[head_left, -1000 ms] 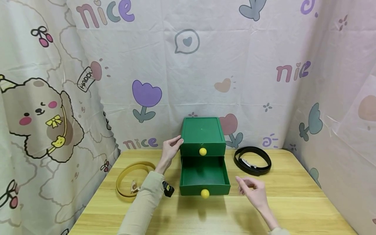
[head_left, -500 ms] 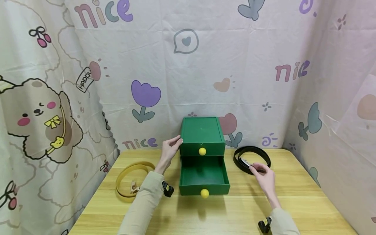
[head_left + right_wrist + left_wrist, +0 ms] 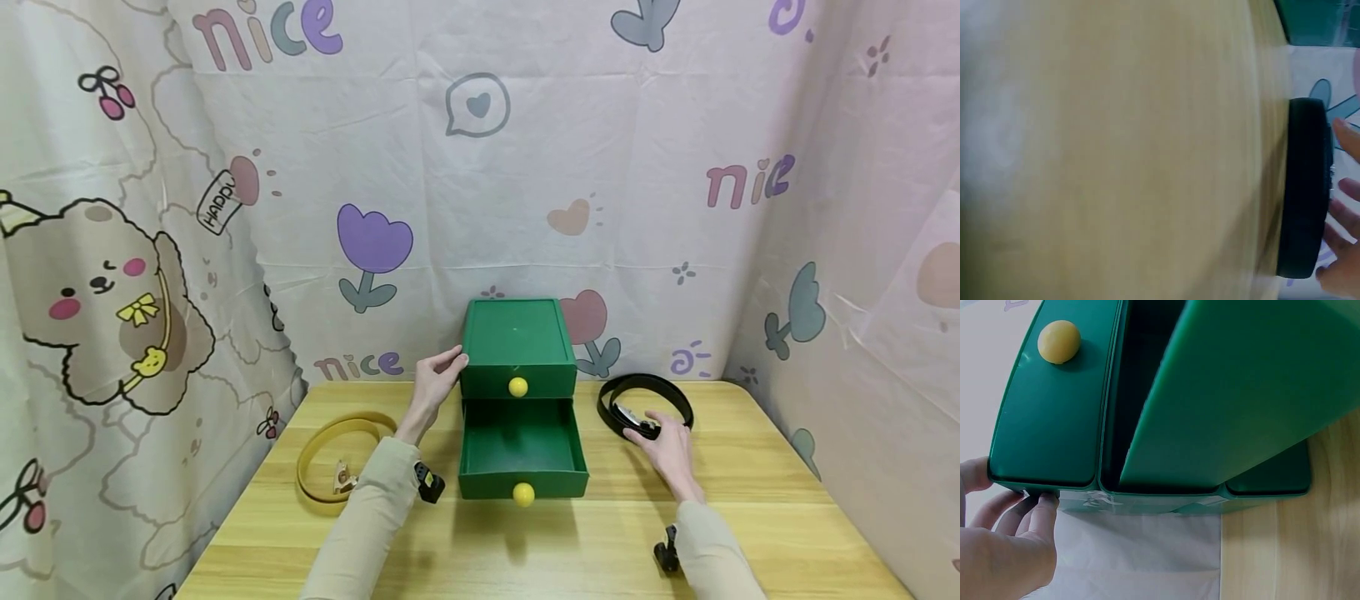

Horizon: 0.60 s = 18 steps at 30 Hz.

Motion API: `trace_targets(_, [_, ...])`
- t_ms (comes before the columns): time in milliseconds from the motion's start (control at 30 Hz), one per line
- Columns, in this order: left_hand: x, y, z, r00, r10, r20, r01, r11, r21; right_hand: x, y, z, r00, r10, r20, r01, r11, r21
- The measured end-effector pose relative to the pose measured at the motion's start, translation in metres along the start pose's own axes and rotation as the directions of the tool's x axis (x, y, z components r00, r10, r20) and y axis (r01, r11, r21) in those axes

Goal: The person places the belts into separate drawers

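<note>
A green drawer cabinet point(image 3: 517, 337) stands at the back of the table, its lower drawer point(image 3: 487, 485) pulled out. My left hand point(image 3: 435, 387) grips the cabinet's upper left corner. In the left wrist view, the thumb is at the top and curled fingers point(image 3: 1041, 515) lie against the side. On the right lies a coiled black belt point(image 3: 609, 407) with a silver buckle point(image 3: 628, 415). My right hand point(image 3: 670, 452) is over the belt's near side, thumb and fingers spread. The right wrist view has its fingers at the upper edge of the black belt point(image 3: 1304, 194), with nothing pinched.
A coiled tan belt point(image 3: 303, 467) with a gold-coloured buckle point(image 3: 344, 478) lies left of the cabinet, near my left sleeve. Yellow round knobs point(image 3: 523, 494) stick out from the drawer fronts. Printed cloth point(image 3: 480, 208) hangs behind and beside the wooden table point(image 3: 517, 558).
My right hand has moved right and away from me, from beside the open drawer to the black belt, and its fingers have spread over it. The left hand stays on the cabinet.
</note>
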<state>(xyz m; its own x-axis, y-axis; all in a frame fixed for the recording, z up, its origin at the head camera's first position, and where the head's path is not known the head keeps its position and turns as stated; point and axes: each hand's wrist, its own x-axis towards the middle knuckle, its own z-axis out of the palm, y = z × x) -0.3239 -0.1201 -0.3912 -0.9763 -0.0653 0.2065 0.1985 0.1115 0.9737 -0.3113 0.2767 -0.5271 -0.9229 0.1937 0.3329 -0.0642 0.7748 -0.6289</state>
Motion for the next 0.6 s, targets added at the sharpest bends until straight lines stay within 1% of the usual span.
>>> trace_targets(100, [-0.0006,0.0014,-0.0004,1.0,-0.002,0.001,0.002,1.0,-0.005,0.001,0.0011,0.0029,1.0,0.007,0.009,-0.006,0.996,-0.086])
trace_targets(200, [-0.0007,0.0014,-0.0004,1.0,-0.003,0.0,0.003,1.0,-0.006,0.0004,0.0008,0.0045,1.0,0.025,0.02,-0.022,0.992,-0.126])
trace_targets(433, [-0.0008,0.0009,0.0,1.0,0.005,-0.001,-0.005,1.0,0.0,0.0011,0.0022,0.0053,0.999,0.036,0.03,-0.031,0.989,-0.142])
trace_targets(600, [0.0,0.0013,-0.0007,1.0,0.004,-0.003,-0.004,1.0,-0.003,0.0018,0.0052,0.0048,0.999,0.02,0.033,-0.016,0.992,-0.129])
